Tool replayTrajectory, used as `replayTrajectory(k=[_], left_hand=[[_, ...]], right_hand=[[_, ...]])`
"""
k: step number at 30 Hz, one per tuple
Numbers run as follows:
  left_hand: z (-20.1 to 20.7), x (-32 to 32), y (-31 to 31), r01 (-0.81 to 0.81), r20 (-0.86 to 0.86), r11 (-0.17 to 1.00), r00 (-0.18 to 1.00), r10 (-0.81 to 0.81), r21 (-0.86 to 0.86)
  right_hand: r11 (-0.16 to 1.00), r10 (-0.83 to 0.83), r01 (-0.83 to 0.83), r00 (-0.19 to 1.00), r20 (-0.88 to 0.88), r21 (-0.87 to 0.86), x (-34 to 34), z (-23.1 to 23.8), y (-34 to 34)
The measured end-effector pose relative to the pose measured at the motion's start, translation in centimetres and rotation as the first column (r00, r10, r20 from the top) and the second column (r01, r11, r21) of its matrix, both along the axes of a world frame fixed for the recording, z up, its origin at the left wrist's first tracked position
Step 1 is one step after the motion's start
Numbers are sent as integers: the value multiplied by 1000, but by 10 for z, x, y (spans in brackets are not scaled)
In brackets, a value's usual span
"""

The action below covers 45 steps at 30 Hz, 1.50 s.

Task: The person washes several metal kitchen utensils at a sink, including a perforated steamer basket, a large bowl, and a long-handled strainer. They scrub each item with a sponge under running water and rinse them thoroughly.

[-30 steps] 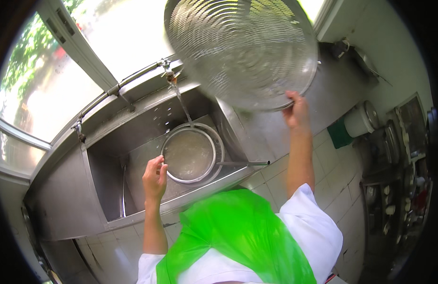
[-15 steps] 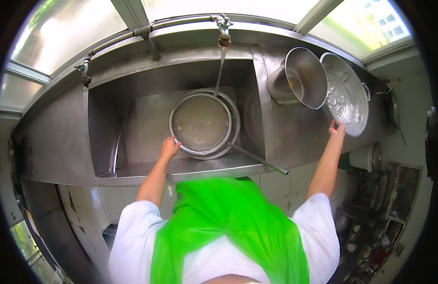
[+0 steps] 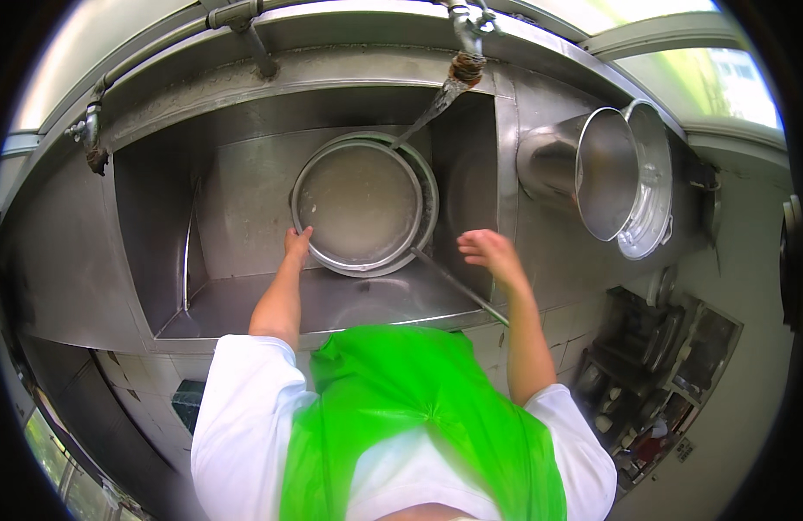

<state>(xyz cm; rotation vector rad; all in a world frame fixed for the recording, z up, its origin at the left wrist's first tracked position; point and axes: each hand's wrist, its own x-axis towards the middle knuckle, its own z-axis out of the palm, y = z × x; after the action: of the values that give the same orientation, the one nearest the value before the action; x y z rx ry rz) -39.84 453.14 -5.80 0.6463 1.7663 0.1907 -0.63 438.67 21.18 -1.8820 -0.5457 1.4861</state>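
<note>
In the sink, a round metal pot full of cloudy water sits within a slightly larger metal pan. My left hand grips the pot's rim at its near left side. My right hand hovers above the sink's right edge, holding nothing, its fingers a little bent and apart. Below it a long metal tube slants from the pot toward the front edge. Water runs from the tap onto the far rim of the pot and pan.
On the steel counter to the right stands a tall metal pot, tilted beside a shiny metal basin. A second tap hangs at the left of the sink. Racks with kitchenware stand at the lower right.
My right hand has let go of the metal basin and moved left over the sink's edge. The basin now sits farther behind the tall pot. My left hand still holds the rim.
</note>
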Motion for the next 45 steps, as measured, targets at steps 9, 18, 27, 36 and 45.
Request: replayTrajectory(k=[9, 18, 27, 36, 45], left_hand=[[-34, -20, -13, -310, 208, 905, 903, 376, -290], [-16, -15, -14, -202, 113, 979, 973, 199, 12], [91, -21, 28, 32, -28, 836, 999, -20, 548], [180, -13, 36, 381, -481, 679, 875, -47, 627], [272, -58, 15, 562, -704, 551, 708, 66, 617]], right_hand=[[473, 821, -504, 550, 154, -722, -72, -116, 0], [447, 859, -589, 493, 139, -674, -58, -103, -22], [485, 838, -627, 533, 118, -610, -68, -75, -23], [445, 882, -706, 451, 133, -551, -83, -63, -20], [384, 918, -637, 340, 203, -668, -80, -64, -31]])
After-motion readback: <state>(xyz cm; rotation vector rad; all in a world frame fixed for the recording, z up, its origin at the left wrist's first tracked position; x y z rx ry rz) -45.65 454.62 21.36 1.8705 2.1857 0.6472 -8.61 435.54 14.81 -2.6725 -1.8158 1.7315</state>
